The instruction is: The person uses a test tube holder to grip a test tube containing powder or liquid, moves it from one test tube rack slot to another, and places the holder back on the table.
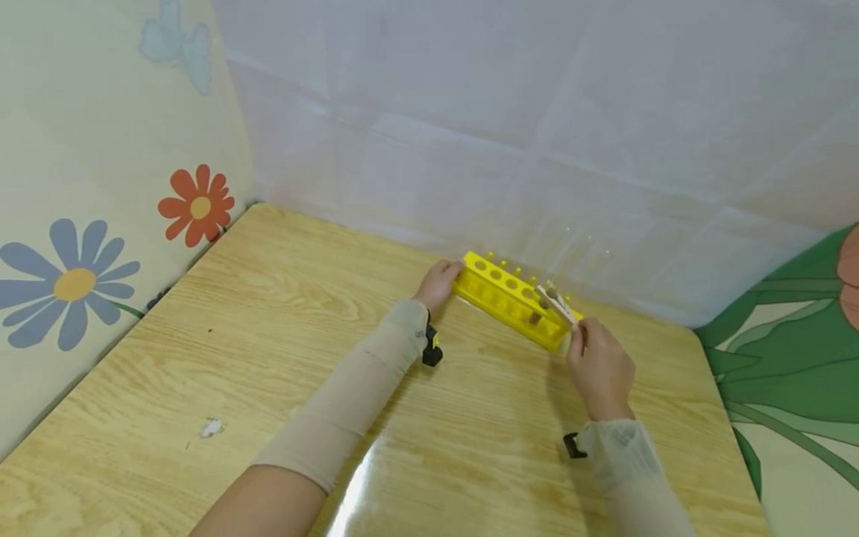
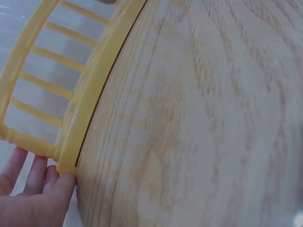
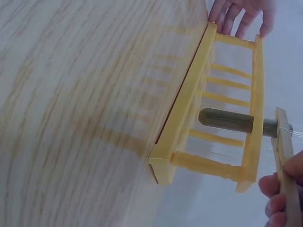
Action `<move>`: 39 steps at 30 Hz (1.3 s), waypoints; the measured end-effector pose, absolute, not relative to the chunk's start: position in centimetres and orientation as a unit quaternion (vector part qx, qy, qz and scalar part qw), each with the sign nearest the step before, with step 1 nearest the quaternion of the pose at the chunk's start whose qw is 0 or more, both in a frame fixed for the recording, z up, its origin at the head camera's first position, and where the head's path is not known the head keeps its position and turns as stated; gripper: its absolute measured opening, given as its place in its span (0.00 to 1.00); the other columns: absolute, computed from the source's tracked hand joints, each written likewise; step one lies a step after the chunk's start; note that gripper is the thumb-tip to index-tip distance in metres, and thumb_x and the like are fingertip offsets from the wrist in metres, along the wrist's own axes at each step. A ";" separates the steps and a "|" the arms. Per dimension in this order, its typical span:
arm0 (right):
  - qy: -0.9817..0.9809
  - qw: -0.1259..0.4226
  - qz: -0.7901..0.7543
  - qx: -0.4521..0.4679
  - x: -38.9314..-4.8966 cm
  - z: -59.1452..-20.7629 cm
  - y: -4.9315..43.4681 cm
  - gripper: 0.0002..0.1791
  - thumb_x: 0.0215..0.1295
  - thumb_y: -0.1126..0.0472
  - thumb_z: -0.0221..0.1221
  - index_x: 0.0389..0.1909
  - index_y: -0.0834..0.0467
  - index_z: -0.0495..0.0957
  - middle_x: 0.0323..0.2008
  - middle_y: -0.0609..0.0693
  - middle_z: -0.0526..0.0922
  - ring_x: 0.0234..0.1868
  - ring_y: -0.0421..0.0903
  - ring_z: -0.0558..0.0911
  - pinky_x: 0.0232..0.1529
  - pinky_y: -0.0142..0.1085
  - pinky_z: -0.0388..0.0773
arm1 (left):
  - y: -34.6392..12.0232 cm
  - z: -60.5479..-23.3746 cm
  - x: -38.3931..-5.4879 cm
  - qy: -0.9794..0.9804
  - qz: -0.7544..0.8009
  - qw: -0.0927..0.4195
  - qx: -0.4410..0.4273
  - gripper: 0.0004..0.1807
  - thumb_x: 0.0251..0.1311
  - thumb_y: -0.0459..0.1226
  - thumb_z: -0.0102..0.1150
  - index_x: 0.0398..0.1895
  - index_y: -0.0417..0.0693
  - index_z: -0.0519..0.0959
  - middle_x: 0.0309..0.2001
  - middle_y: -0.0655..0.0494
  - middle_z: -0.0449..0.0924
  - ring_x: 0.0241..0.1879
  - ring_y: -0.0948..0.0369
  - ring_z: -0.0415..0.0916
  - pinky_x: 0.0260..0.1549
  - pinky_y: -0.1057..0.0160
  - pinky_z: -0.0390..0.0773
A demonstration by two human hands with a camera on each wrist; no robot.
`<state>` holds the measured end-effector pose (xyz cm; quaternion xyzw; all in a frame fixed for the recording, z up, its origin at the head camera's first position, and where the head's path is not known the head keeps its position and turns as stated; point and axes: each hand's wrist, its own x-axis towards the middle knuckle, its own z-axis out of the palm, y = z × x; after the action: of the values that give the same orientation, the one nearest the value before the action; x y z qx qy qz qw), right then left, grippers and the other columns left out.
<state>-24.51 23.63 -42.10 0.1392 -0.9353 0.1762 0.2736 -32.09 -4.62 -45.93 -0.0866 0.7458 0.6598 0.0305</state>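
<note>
A yellow test tube rack (image 1: 508, 298) stands at the table's back edge. My left hand (image 1: 439, 283) holds its left end, fingertips (image 3: 229, 21) against the end post and base corner. In my right hand (image 1: 602, 365) is a wooden test tube clamp (image 3: 284, 146), pinched between thumb and fingers. The clamp's jaws are around the upper part of a test tube (image 3: 227, 119) with dark contents. That tube passes through a hole toward the right end of the rack's top rail, its rounded bottom close above the base.
Faint outlines of clear glass tubes (image 1: 567, 246) show behind the rack, near its yellow pegs (image 1: 503, 262). A white-covered wall (image 1: 416, 134) rises right behind the table (image 1: 302, 283). A white patch (image 1: 211, 427) marks the tabletop at left.
</note>
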 end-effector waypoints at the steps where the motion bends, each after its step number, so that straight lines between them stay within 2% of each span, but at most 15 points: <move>1: -0.936 0.274 0.177 0.136 -24.5 -42.0 23.6 0.08 0.71 0.64 0.57 0.37 0.67 0.79 0.29 0.63 0.83 0.21 0.61 0.78 0.17 0.56 0.70 | -4.6 -45.9 -32.0 0.745 0.661 0.033 -0.087 0.25 0.80 0.50 0.42 0.61 0.39 0.75 0.53 0.46 0.77 0.46 0.56 0.70 0.55 0.55 0.69; 19: -0.922 0.306 0.175 0.158 -25.0 -39.9 23.1 0.10 0.72 0.65 0.58 0.40 0.70 0.80 0.28 0.65 0.83 0.20 0.61 0.78 0.15 0.53 0.71 | -4.7 -44.4 -32.1 0.733 0.674 0.008 -0.086 0.23 0.78 0.48 0.42 0.59 0.39 0.76 0.52 0.45 0.77 0.48 0.56 0.71 0.58 0.55 0.68; 39: -0.905 0.348 0.178 0.168 -24.7 -37.4 22.6 0.10 0.71 0.65 0.58 0.39 0.71 0.80 0.26 0.65 0.83 0.22 0.62 0.79 0.18 0.55 0.71 | -4.8 -44.5 -32.4 0.716 0.691 0.023 -0.094 0.22 0.79 0.48 0.43 0.60 0.41 0.75 0.56 0.47 0.77 0.50 0.55 0.71 0.59 0.55 0.68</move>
<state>-24.67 22.57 -37.38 0.1681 -0.9051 0.1777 0.3478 -32.40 -4.83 -44.52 -0.0938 0.7164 0.6910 0.0226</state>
